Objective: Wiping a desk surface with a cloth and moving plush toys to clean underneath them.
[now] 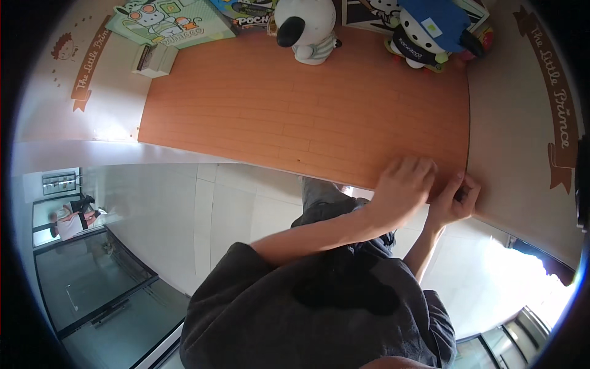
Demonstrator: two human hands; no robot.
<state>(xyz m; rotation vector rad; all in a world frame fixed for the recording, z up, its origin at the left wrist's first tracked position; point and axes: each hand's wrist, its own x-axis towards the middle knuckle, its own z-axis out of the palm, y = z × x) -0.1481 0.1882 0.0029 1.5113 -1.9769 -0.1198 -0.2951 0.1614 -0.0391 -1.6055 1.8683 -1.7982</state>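
Note:
An orange-brown wood-grain shelf surface [289,111] spans the upper middle of the head view. My left hand [402,184] rests on its front right part, fingers bent and drawn together. What they may hold is hidden beneath them. Close beside it, my right hand [455,200] is at the front right corner, where the surface meets the white side panel [522,111]. Its fingers are curled, with the thumb raised near the index finger. I cannot make out anything between them.
Along the back stand a white dog figure [307,27], a blue-hatted dog figure [424,37], a green illustrated box [175,24] and a small white box [155,60]. A left side panel [67,80] borders the shelf. Pale floor tiles [227,203] lie below; a distant person [70,221] is at left.

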